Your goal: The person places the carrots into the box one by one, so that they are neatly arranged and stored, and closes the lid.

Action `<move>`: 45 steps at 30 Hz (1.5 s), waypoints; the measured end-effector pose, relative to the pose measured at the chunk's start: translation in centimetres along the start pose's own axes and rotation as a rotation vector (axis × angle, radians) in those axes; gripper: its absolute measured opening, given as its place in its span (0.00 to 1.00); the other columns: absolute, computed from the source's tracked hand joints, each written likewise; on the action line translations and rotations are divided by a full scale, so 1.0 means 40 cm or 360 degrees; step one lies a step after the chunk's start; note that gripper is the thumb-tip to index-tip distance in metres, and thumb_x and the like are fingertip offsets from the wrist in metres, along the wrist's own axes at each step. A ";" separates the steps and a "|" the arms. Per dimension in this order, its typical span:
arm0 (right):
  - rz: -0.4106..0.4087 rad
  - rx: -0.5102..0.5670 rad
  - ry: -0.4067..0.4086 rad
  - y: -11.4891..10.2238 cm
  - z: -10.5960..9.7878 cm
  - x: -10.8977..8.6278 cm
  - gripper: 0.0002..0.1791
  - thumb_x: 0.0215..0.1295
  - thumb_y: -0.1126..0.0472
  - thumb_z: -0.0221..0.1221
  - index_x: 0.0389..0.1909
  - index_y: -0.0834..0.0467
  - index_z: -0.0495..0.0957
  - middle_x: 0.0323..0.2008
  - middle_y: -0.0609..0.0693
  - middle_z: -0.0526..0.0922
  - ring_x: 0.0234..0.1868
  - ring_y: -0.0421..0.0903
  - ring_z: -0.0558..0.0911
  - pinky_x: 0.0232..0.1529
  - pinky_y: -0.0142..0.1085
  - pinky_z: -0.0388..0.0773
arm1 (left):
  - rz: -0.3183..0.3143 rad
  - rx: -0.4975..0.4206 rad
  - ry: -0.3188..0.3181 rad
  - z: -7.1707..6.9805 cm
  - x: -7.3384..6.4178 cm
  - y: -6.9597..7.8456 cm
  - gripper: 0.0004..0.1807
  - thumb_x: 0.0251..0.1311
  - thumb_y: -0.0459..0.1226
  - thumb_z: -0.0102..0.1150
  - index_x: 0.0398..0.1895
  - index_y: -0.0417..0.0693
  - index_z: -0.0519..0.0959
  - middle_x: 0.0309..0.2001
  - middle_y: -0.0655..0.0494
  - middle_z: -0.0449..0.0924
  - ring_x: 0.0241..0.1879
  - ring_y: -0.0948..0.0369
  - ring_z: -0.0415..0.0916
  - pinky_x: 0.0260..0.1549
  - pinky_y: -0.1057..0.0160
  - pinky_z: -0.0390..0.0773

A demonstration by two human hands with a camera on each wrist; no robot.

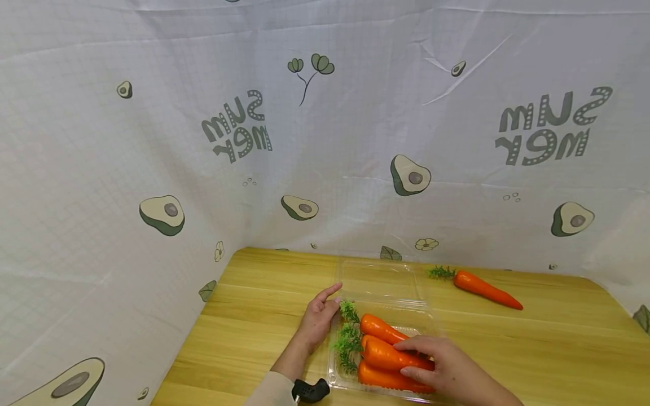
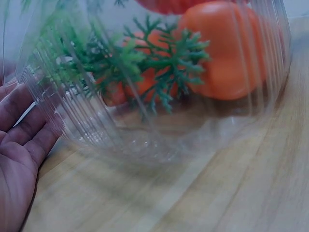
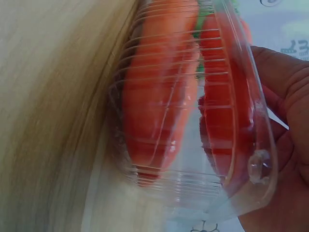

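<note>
A clear plastic clamshell box (image 1: 332, 378) lies unlatched on the table, its lid (image 1: 381, 279) folded back. Inside are several orange carrots (image 1: 388, 380) with green leafy tops (image 1: 348, 338) pointing left. My right hand (image 1: 452, 369) pinches the uppermost carrot (image 1: 383, 354) between thumb and fingers, over the right side of the box. At the box's left wall rests my left hand (image 1: 317, 324), fingers extended against the plastic. The left wrist view shows those fingers (image 2: 29, 130) touching the ribbed wall. Through the box side in the right wrist view, a lower carrot (image 3: 157, 87) shows.
Another carrot (image 1: 487, 288) with a green top lies on the wooden table (image 1: 244, 321), behind and right of the box. A white curtain (image 1: 345, 129) printed with avocados hangs around the table's back and left. A black strap (image 1: 311, 390) is on the left wrist.
</note>
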State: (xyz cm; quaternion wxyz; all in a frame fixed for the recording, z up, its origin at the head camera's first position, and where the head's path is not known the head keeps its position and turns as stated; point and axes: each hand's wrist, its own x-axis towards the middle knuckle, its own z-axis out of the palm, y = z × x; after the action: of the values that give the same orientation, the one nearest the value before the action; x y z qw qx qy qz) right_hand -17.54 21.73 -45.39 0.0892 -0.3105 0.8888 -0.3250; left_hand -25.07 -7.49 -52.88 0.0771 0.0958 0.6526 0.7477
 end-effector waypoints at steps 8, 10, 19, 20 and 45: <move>0.0024 -0.0018 -0.0025 -0.001 0.009 0.005 0.22 0.67 0.40 0.64 0.55 0.47 0.84 0.51 0.45 0.87 0.48 0.30 0.79 0.47 0.31 0.82 | 0.0022 -0.0007 -0.0013 -0.001 0.005 -0.008 0.27 0.78 0.39 0.50 0.75 0.39 0.65 0.21 0.67 0.67 0.24 0.71 0.65 0.29 0.72 0.68; 0.0032 0.0000 -0.0026 -0.001 0.011 0.007 0.22 0.67 0.40 0.64 0.55 0.46 0.84 0.51 0.44 0.87 0.47 0.29 0.78 0.46 0.30 0.82 | 0.0038 -0.0007 -0.0014 -0.002 0.005 -0.008 0.27 0.78 0.40 0.50 0.75 0.39 0.65 0.20 0.67 0.65 0.23 0.71 0.63 0.28 0.73 0.67; 0.0015 0.0001 -0.0013 0.000 0.020 0.011 0.23 0.65 0.40 0.65 0.55 0.48 0.83 0.49 0.44 0.87 0.43 0.28 0.77 0.43 0.31 0.81 | 0.0185 -0.0021 -0.0075 -0.010 0.003 -0.022 0.29 0.78 0.41 0.50 0.75 0.34 0.64 0.20 0.70 0.65 0.22 0.72 0.63 0.26 0.73 0.68; 0.0007 -0.0006 -0.0011 0.000 0.021 0.012 0.23 0.65 0.40 0.66 0.55 0.49 0.83 0.49 0.44 0.87 0.43 0.27 0.77 0.43 0.31 0.81 | 0.0170 -0.0020 -0.0073 -0.010 0.003 -0.022 0.29 0.78 0.42 0.50 0.75 0.35 0.64 0.20 0.70 0.65 0.22 0.72 0.64 0.26 0.73 0.68; 0.0259 -0.0030 0.0272 0.025 -0.046 -0.005 0.21 0.64 0.48 0.69 0.54 0.53 0.84 0.51 0.47 0.88 0.44 0.40 0.85 0.43 0.31 0.84 | 0.0005 -0.0050 -0.0032 -0.003 0.001 -0.002 0.27 0.78 0.39 0.49 0.75 0.38 0.64 0.20 0.67 0.68 0.22 0.69 0.65 0.28 0.71 0.69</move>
State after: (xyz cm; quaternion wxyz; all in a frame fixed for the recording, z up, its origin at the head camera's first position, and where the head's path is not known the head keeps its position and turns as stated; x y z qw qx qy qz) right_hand -18.54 23.41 -44.58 0.0360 -0.2094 0.9185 -0.3335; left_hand -25.13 -7.58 -52.99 0.0838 0.1031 0.6398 0.7570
